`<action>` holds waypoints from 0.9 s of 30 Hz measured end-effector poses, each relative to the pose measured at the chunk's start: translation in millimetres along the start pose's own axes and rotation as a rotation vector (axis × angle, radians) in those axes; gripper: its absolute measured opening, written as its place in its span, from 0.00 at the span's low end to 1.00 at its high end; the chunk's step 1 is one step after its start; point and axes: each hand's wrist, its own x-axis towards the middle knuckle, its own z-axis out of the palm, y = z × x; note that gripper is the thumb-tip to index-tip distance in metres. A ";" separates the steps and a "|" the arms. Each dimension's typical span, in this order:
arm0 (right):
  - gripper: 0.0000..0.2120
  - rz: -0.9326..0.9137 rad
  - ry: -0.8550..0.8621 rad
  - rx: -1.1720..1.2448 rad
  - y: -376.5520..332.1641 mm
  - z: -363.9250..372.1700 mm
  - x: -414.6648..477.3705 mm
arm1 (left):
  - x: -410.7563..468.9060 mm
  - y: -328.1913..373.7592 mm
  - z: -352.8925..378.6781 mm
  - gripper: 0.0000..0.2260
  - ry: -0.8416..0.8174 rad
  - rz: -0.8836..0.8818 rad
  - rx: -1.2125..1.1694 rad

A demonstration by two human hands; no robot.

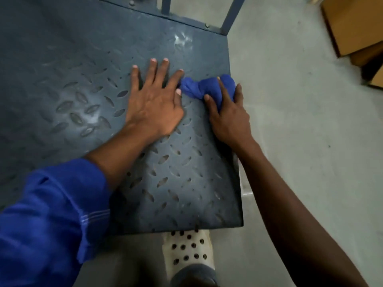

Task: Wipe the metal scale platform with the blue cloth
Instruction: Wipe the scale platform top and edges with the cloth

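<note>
Blue sleeve (47, 214) led to the left hand (154, 100), flat with fingers (164, 67) spread on the metal scale platform (176, 193). Right hand (228, 117) gripped the bunched blue cloth (199, 88) at the platform's right edge (just beside the left thumb). Cardboard boxes (352, 27) lay well apart, contents not visible.

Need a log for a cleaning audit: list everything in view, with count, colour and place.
Tread-patterned metal scale platform: one, dark grey-blue, left and centre.
Bunched blue cloth: one, blue, platform's right edge.
Metal frame posts: two, grey-blue, platform's far edge.
Cardboard boxes: at least two, brown, upper right floor.
Concrete floor: one, grey, right side.
Perforated clog: one, cream, bottom centre.
Sleeve: one, blue, left arm.
Hands: two; left hand flat on platform, right hand gripping cloth.
</note>
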 end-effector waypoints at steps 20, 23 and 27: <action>0.28 -0.164 0.198 -0.048 1.3 13.9 31.5 | 60.7 -8.2 6.7 0.28 -0.016 -0.056 0.074; 0.27 -0.147 0.173 -0.081 -12.6 6.9 89.8 | 62.0 -7.0 6.4 0.28 -0.025 -0.052 0.094; 0.26 -0.147 0.099 -0.103 -27.8 -4.9 141.2 | 63.1 -7.3 4.6 0.28 -0.039 -0.054 0.098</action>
